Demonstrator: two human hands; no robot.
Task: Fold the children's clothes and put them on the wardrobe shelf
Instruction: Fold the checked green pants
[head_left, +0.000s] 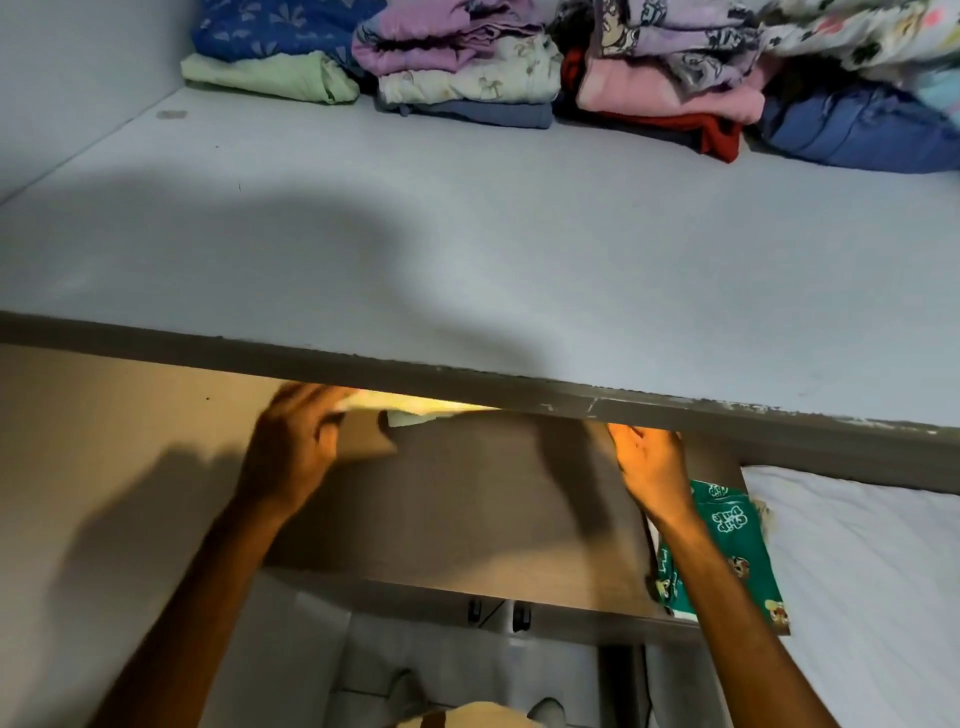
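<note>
A grey wardrobe shelf (467, 249) fills the upper view, with folded children's clothes (467, 78) stacked in piles along its back. Below its front edge, my left hand (296, 447) grips a pale yellow garment (415, 408) that is mostly hidden under the shelf. My right hand (649, 467) reaches up under the same edge; its fingertips are hidden, so what it holds cannot be seen. A green cartoon-print garment (727, 551) lies lower right, beside my right forearm.
The shelf's front edge (571, 389) is dark and chipped. A white bed sheet (857, 571) lies at the lower right. A brown panel (467, 509) stands below the shelf. The floor and my feet show at the bottom.
</note>
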